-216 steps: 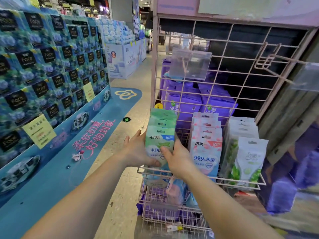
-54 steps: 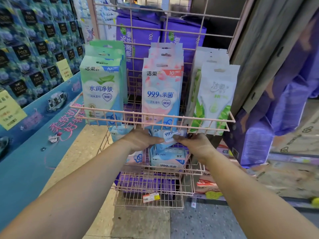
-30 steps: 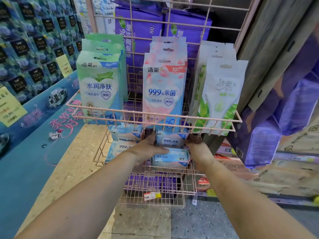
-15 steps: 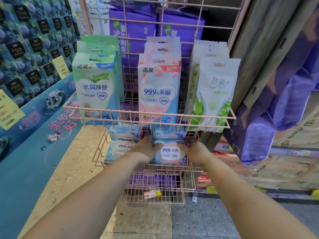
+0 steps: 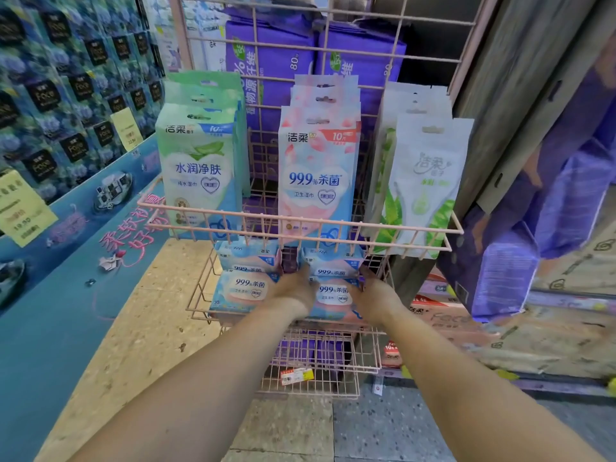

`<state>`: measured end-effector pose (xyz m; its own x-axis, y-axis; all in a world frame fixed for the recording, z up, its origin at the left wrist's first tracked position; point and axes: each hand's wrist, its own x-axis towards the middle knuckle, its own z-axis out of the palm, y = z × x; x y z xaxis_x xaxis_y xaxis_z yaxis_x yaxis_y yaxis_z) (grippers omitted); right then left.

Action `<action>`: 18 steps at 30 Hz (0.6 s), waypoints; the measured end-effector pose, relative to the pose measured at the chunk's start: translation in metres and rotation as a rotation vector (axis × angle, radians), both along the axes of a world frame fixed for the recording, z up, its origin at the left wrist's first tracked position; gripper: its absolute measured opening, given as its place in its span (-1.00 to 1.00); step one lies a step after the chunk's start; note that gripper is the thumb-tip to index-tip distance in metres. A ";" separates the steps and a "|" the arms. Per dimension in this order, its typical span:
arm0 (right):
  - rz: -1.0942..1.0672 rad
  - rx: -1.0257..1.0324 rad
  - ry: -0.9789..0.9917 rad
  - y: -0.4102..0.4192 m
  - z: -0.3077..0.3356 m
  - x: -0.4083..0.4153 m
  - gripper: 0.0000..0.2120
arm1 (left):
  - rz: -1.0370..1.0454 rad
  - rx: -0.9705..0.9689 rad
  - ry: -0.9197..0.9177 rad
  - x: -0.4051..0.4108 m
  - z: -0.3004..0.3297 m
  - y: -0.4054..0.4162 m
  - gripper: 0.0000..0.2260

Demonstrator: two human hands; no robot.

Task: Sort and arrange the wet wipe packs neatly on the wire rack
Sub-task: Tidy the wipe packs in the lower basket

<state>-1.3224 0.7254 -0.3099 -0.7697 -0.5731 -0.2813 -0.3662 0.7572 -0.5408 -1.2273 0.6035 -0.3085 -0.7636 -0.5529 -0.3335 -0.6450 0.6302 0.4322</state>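
Observation:
A pink wire rack (image 5: 300, 225) has stacked shelves. Its top shelf holds upright rows of green packs (image 5: 198, 168), pink packs (image 5: 318, 175) and white leaf-print packs (image 5: 423, 185). On the middle shelf lie flat pink-and-blue wet wipe packs in two columns. My left hand (image 5: 293, 290) and my right hand (image 5: 375, 295) grip the two sides of the front right pack (image 5: 333, 296), which is tilted up toward me. Another pack (image 5: 331, 263) lies just behind it, and two more (image 5: 245, 288) lie to the left.
The bottom shelf (image 5: 313, 371) holds purple packs and a price tag. Big purple packs (image 5: 270, 65) stand behind the grid. A blue tissue display (image 5: 66, 105) lines the left. A wooden panel and purple boxes (image 5: 520, 248) crowd the right.
Both hands lifted a flat pack in the middle shelf's right column, tilted it face-up, and now hold it lower at the shelf front. The camera has moved closer.

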 end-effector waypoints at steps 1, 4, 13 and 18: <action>0.011 0.023 -0.004 -0.001 0.002 0.000 -0.50 | 0.027 0.011 0.014 0.000 0.002 0.002 -0.58; 0.019 0.035 0.007 0.002 0.005 0.001 -0.54 | 0.066 0.061 0.047 0.007 0.008 0.007 -0.53; -0.077 -0.181 0.033 0.011 -0.005 0.006 -0.33 | 0.222 -0.289 0.181 0.105 -0.003 -0.057 -0.58; -0.070 -0.090 0.012 0.003 -0.004 0.012 -0.22 | 0.194 -0.304 0.212 0.102 -0.007 -0.056 -0.64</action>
<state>-1.3103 0.7284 -0.3135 -0.8118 -0.5403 -0.2215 -0.3210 0.7297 -0.6038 -1.1249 0.5480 -0.3159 -0.6698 -0.7423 0.0209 -0.6811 0.6253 0.3810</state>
